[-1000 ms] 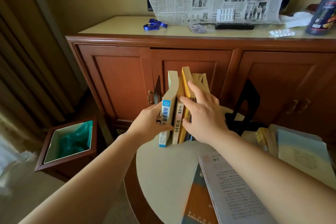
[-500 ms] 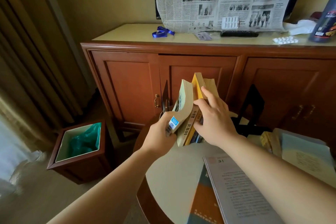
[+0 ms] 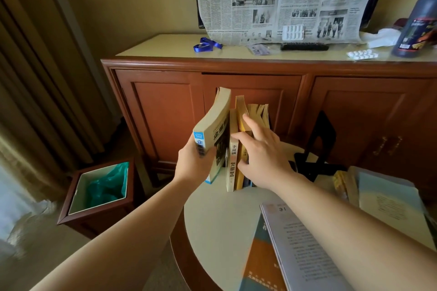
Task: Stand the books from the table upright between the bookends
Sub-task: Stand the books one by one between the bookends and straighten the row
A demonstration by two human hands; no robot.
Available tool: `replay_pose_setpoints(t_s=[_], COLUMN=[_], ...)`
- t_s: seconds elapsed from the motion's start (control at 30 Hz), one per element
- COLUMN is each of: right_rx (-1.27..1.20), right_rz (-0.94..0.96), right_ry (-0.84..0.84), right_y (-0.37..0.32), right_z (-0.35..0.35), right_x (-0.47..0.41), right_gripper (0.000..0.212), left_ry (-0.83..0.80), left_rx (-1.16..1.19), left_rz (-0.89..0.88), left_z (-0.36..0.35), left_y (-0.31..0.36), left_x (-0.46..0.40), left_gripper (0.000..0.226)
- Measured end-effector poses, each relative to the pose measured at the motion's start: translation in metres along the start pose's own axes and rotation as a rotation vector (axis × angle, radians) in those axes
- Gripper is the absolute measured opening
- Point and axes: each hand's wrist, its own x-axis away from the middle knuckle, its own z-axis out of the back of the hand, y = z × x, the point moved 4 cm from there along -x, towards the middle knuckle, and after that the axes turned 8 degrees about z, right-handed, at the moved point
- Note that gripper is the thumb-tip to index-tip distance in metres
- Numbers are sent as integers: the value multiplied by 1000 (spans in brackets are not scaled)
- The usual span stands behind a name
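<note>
three books [image 3: 238, 149] are standing upright in a row at the far edge of the round table [image 3: 220, 220], spines toward the camera: a cream one, a yellow one and a thicker one with yellowed pages. the right hand [image 3: 262, 156] is laid against them with fingers mostly straight and spread, index finger up on the yellow spine, thumb down near the base of the cream one, so it's bracing rather than clamping anything.

the left hand [image 3: 194, 163] has its fingers wrapped around a blue-and-white book [image 3: 212, 134], gripping it low on the spine. that book is tilted, top leaning away from the hand toward the row, its bottom corner just over the table edge, just beside the cream spine. can't tell if it's actually touching the table.

a black bookend [image 3: 321, 139] sits to the right of the row, with a gap between it and the books. the other bookend isn't clearly visible behind the hands.

more reading stuff lies flat on the table: a grey magazine [image 3: 305, 248] over an orange-and-teal cover [image 3: 260, 260] in the front, and a pale blue booklet [image 3: 387, 198] off to the right.

behind is a wooden cabinet [image 3: 165, 106] with newspaper [image 3: 283, 0] hanging over its top, and a lined wooden bin [image 3: 99, 194] on the floor to the left.
</note>
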Motion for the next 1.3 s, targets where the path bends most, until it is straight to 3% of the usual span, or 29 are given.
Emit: replay_pose_setpoints(t_s=[0.23,0.4,0.5,0.7,0.83,0.97,1.1,1.3], right_rx=[23,86,120,104,146,117,-28,-109], right_rz=[-3,-20,-74,-56,-85,-136,-221,-360], right_ry=[2,-16,-35,-100,-152,-203,-239,-256], right_y=[1,10,15,19,22,21,20,8], right_z=[-2,2,3,10,11,9,3,6], right_x=[0,7,11,16,20,52,112,214], right_gripper=[58,59,63,71,81,93,84,61], left_ry=[-96,-266,-392,-456,-447,-356,-354,-424], left_rx=[-14,-68,-102,-253,-403,-399,-353,-268], left_rz=[-30,-20,-22,0,-20,-57,-15,94], left_z=[-23,-42,-51,-58,-60,-56,-51,-56], left_y=[7,-10,-12,-14,-8,-19,-34,-61], left_x=[-2,1,0,-14,-9,5,36,113], left_gripper=[46,43,52,49,75,96,91,68])
